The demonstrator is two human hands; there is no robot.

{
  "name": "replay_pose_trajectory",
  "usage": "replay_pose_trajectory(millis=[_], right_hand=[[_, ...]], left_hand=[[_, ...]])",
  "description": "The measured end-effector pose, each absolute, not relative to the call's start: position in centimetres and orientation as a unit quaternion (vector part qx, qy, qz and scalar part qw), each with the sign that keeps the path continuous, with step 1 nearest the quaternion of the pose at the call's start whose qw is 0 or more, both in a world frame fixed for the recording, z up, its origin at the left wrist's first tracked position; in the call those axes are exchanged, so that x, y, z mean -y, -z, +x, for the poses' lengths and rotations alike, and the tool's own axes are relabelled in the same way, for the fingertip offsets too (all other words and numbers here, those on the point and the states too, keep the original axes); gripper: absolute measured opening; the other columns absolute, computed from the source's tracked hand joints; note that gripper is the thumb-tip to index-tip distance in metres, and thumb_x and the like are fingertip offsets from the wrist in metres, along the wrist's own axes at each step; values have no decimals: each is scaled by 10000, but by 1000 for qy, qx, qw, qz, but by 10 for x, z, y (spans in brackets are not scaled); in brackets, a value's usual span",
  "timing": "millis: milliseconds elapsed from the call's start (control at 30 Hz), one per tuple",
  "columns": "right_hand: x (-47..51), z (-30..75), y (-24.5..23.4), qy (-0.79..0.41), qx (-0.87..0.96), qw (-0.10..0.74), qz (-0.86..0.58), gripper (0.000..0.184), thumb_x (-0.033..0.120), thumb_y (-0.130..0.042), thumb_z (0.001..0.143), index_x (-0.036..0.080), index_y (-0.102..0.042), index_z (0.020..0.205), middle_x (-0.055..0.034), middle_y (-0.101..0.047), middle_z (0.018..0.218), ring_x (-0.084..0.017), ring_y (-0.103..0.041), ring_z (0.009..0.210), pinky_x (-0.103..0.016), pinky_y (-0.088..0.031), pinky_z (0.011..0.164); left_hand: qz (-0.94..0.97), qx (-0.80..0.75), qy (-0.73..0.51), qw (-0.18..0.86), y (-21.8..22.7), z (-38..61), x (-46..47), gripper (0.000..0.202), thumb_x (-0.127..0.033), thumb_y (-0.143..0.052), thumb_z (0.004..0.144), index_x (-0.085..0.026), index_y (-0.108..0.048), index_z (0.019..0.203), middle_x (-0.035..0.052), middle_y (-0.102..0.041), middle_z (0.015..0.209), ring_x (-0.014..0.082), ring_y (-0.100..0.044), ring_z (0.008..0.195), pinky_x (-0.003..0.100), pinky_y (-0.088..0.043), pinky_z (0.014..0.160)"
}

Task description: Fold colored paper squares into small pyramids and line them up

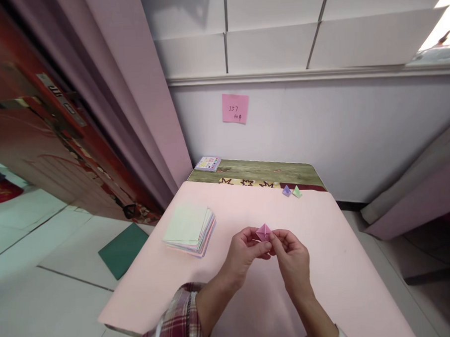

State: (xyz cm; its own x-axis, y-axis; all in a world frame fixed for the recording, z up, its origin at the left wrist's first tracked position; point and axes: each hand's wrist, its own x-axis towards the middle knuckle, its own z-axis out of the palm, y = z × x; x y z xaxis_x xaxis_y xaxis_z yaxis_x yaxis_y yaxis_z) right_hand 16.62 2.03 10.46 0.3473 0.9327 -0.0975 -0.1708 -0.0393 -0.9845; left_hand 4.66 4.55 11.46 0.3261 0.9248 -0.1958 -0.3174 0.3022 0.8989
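Note:
A small pink folded paper piece (264, 231), pointed at the top, is pinched between both hands just over the table. My left hand (247, 249) grips its left and lower side, the thumb lying across the front. On its right side the thumb and fingers of my right hand (291, 250) are closed. Fingertips hide the lower part of the paper. Beyond the hands, a purple folded paper piece (286, 191) and a light green one (297, 191) stand side by side near the far edge of the pink table cover. To the left lies a stack of coloured paper sheets (188, 224), pale green on top.
The pink cover (326, 273) lies over a table with a wood-patterned top (270, 169). A printed packet (208, 163) rests at its far left corner. On the wall hangs a pink note (235, 108). A green board (124, 248) is low at left, near a red door (39, 112).

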Motion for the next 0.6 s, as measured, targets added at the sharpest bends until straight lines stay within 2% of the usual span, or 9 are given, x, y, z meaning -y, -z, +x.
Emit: replay_pose_trajectory(millis=[100, 200, 267, 367, 433, 533, 600], right_hand=[[-19, 161, -97, -452, 326, 620, -552, 319, 466, -712, 741, 162, -659, 823, -15, -636, 661, -139, -565, 568, -266, -502, 546], [-17, 161, -89, -461, 347, 601, -553, 320, 462, -700, 757, 152, -667, 829, -20, -632, 651, -142, -572, 569, -272, -506, 554], [-15, 165, -85, -454, 368, 585, -562, 333, 458, -696, 762, 156, -674, 900, -32, -655, 700, -154, -592, 599, -287, -520, 575], [-15, 177, -78, -342, 445, 581, -589, 317, 411, -682, 785, 200, -679, 1021, -54, -683, 856, -169, -621, 687, -308, -532, 647], [-16, 185, -70, -260, 546, 556, -570, 225, 358, -639, 825, 238, -703, 1005, -62, -679, 944, -175, -632, 748, -313, -526, 702], [-22, 192, -52, -237, 667, 485, -513, 197, 295, -544, 889, 276, -723, 969, -51, -680, 929, -183, -644, 815, -298, -518, 707], [-26, 193, -37, -238, 685, 462, -510, 220, 279, -504, 907, 267, -718, 956, -48, -683, 898, -185, -646, 822, -301, -516, 725]], left_hand=[[442, -399, -472, 650, -112, 51, -45, 310, -276, -799, 660, -138, -632, 882, 11, -638, 757, 121, -589, 664, 256, -509, 643], [472, -415, -485, 609, -109, 50, -48, 250, -293, -756, 705, -142, -641, 867, 15, -643, 770, 124, -583, 696, 244, -488, 656], [489, -420, -476, 598, -106, 45, -52, 240, -305, -743, 714, -142, -649, 863, 18, -646, 770, 126, -580, 705, 243, -477, 670], [533, -432, -429, 588, -100, 34, -57, 246, -337, -734, 715, -140, -665, 844, 16, -641, 733, 118, -562, 662, 231, -447, 636], [568, -436, -376, 589, -92, 29, -61, 242, -349, -725, 715, -137, -669, 817, 19, -646, 718, 121, -565, 651, 230, -433, 622], [603, -440, -305, 591, -72, 26, -66, 233, -340, -714, 703, -135, -666, 803, 28, -658, 726, 138, -584, 662, 242, -435, 628], [628, -454, -278, 568, -55, 25, -71, 236, -346, -698, 704, -138, -666, 811, 26, -657, 733, 145, -583, 662, 250, -436, 625]])
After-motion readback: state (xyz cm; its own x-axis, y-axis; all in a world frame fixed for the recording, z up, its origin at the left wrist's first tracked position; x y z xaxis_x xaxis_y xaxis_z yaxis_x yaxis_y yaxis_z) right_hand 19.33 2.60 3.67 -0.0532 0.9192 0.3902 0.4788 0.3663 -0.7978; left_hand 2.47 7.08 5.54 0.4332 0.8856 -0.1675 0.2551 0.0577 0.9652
